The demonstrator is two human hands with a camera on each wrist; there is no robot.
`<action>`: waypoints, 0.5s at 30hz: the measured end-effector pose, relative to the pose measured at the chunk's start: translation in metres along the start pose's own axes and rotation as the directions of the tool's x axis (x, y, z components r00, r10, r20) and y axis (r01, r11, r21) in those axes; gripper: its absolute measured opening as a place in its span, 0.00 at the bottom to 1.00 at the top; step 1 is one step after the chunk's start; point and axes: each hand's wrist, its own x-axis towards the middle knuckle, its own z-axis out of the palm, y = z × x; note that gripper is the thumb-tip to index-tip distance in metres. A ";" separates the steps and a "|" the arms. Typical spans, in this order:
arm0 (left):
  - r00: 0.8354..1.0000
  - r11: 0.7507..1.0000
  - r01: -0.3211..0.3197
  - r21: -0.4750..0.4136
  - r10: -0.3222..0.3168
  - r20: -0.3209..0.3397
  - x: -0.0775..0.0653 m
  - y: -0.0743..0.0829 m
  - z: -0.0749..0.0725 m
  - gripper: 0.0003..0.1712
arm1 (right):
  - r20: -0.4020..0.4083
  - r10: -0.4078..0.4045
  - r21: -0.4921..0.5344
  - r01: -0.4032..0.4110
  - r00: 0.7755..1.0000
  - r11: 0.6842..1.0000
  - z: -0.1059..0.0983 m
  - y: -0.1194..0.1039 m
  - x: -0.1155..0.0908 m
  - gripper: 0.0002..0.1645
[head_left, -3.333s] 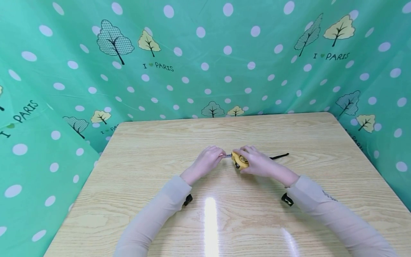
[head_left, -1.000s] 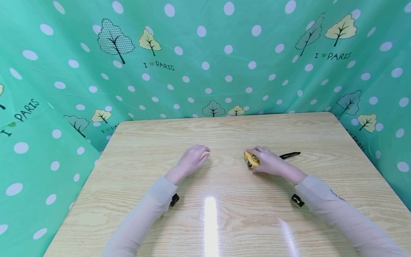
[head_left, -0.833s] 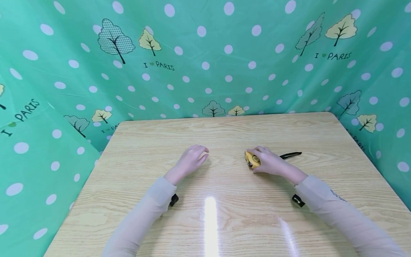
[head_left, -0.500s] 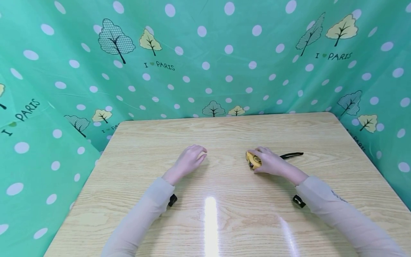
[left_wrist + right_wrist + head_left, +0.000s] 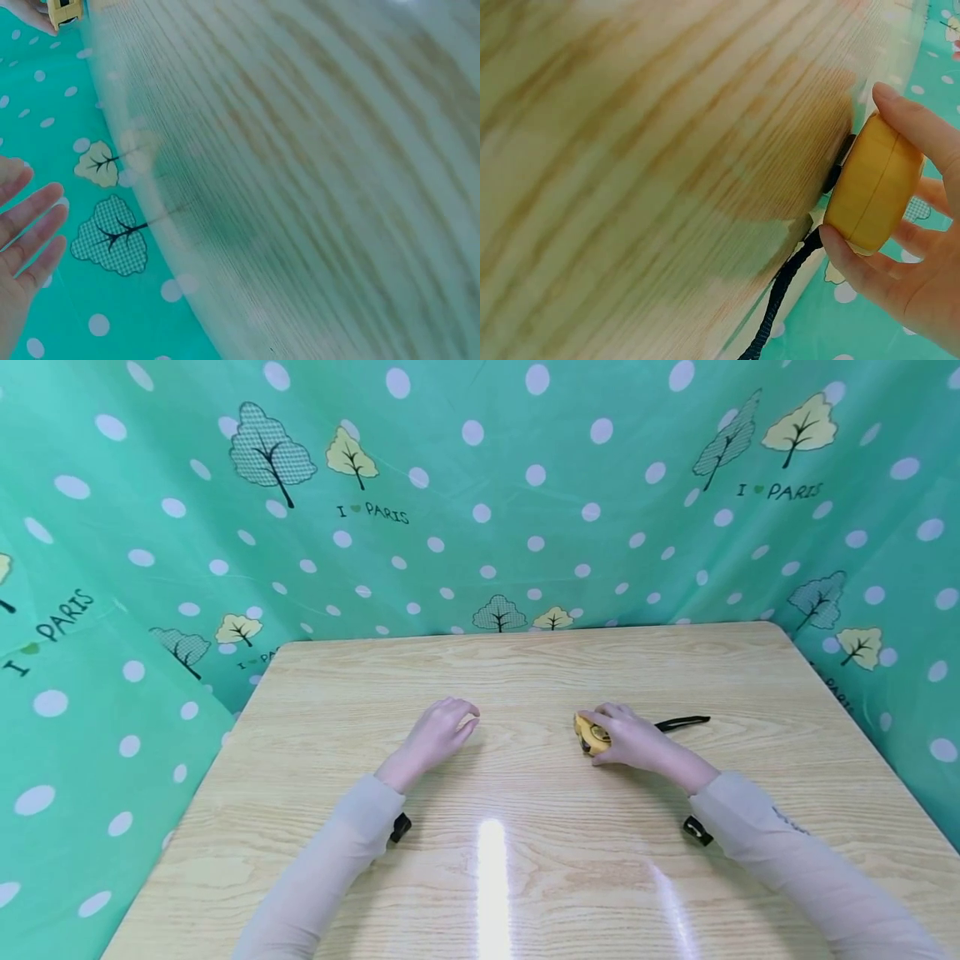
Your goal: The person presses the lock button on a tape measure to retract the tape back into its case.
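Observation:
A yellow tape measure (image 5: 593, 737) with black trim is in my right hand (image 5: 632, 740), right of the table's middle. In the right wrist view the thumb and fingers grip the yellow case (image 5: 876, 184) from its two sides, low over the wood. Its black wrist strap (image 5: 682, 722) trails off to the right on the table. No blade shows outside the case. My left hand (image 5: 435, 735) hovers over the table to the left, holding nothing. In the left wrist view its fingers (image 5: 34, 217) are spread and loosely bent.
The wood-grain table (image 5: 525, 668) spans the view, with a bright light reflection (image 5: 492, 885) near the front. A green dotted curtain (image 5: 480, 468) with tree prints hangs behind and at both sides. Each wrist carries a small black camera (image 5: 697, 831).
Earlier the left hand pinched the end of the pulled-out blade beside the case. The blade is now in, the left hand has moved left, and the right hand has shifted right with the tape measure.

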 end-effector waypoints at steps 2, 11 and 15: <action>1.000 1.000 0.003 -0.003 -0.003 0.007 0.000 0.000 0.000 0.05 | -0.004 0.002 -0.011 -0.002 1.000 1.000 0.000 0.000 -0.001 0.46; 1.000 1.000 0.000 0.009 0.000 -0.003 -0.006 -0.006 -0.003 0.05 | 0.001 0.026 -0.013 -0.026 1.000 1.000 -0.002 0.004 -0.004 0.45; 1.000 1.000 0.006 0.012 -0.005 -0.016 -0.010 -0.009 -0.007 0.05 | -0.012 0.052 0.026 -0.052 0.999 0.998 -0.008 0.006 -0.007 0.43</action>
